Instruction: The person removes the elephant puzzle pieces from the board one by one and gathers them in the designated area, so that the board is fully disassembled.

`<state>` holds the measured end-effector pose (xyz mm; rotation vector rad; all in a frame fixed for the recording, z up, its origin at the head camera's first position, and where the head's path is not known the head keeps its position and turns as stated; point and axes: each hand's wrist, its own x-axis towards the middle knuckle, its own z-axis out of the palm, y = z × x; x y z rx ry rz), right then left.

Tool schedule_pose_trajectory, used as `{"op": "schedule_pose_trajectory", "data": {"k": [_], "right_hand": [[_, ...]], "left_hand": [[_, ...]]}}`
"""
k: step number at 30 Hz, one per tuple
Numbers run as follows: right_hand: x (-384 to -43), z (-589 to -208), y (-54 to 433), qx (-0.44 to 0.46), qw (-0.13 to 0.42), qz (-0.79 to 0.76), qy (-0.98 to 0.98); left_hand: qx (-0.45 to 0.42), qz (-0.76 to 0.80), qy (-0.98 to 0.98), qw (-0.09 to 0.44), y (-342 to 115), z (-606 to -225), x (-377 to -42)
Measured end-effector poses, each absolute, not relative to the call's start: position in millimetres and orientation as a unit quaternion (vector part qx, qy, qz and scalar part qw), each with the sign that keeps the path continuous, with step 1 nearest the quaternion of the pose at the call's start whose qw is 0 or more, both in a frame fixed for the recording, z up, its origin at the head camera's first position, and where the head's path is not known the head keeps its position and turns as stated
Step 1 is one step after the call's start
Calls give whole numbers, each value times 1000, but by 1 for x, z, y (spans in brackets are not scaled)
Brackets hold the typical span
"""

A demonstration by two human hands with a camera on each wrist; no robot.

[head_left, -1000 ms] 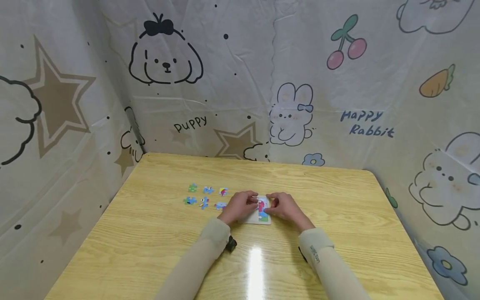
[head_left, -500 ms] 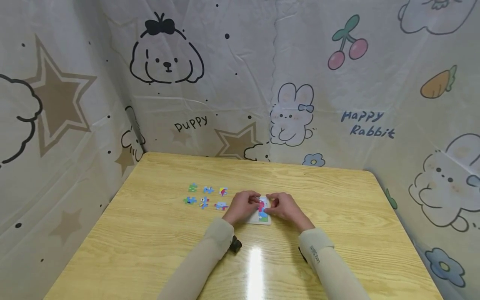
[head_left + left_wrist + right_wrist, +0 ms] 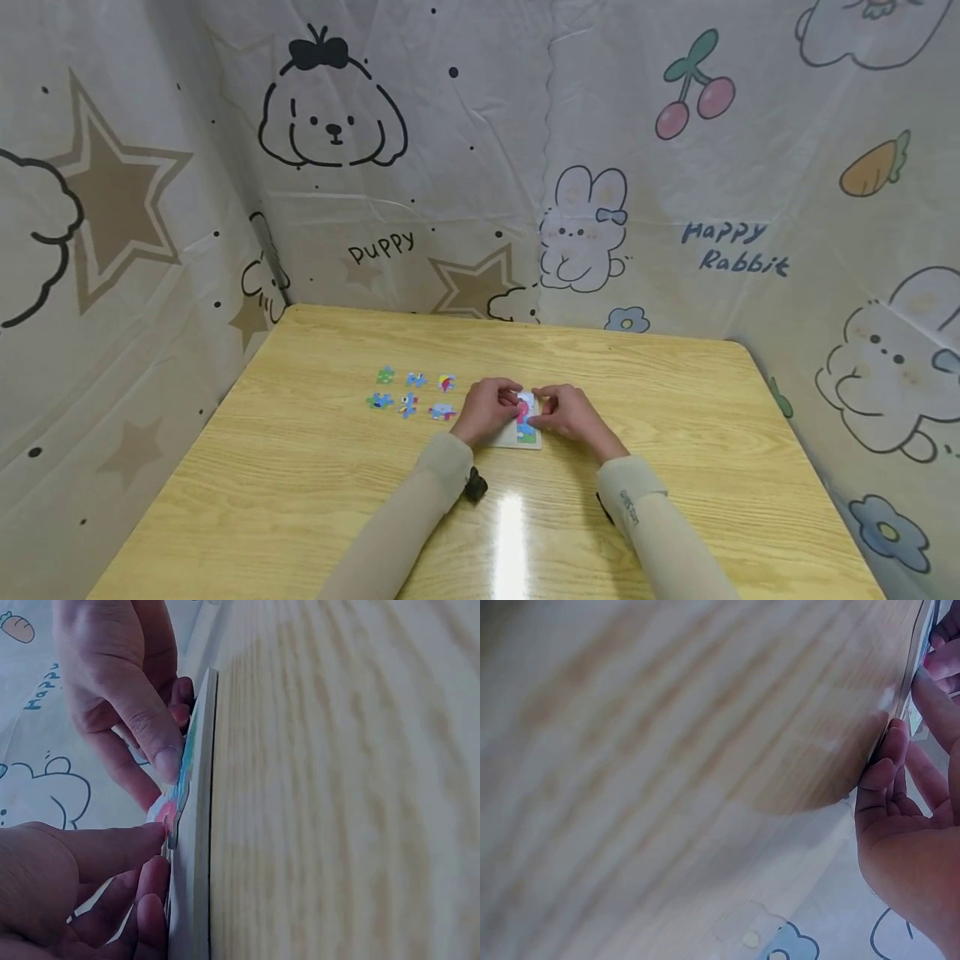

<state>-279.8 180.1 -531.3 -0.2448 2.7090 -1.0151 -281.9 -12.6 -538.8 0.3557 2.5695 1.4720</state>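
Note:
A white puzzle board [image 3: 508,437] lies on the table between my hands, its right side filled with a strip of pink, blue and green puzzle pieces [image 3: 527,432]. My left hand [image 3: 483,411] covers much of the board's left part. Its thumb and fingers pinch a pink puzzle piece [image 3: 170,817], tilted slightly up from the board in the left wrist view. My right hand [image 3: 573,414] grips the board's right edge. Its thumb [image 3: 166,759] presses on the blue part of the picture, while its other fingers [image 3: 881,771] lie against the board's edge.
Several loose puzzle pieces lie in two rows left of the board, among them a green one [image 3: 385,376] and one with a yellow and red pattern [image 3: 446,382]. The wooden table [image 3: 637,375] meets a patterned curtain [image 3: 450,208] at the back.
My left hand has shifted a little to the right and away from me, its fingertips closer over the pink piece. The right hand and the loose pieces have stayed in place.

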Motion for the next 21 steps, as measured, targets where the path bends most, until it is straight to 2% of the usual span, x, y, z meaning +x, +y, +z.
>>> {"op": "schedule_pose_trajectory", "data": {"k": [11,21], "right_hand": [[-282,-532,179,-78,122,-347,927],[-282,-531,179,-73,123,-346,927]], "left_hand": [[94,501,858,56,-11,-541,-284],[111,490,862,58,-11,-541,-286]]}}
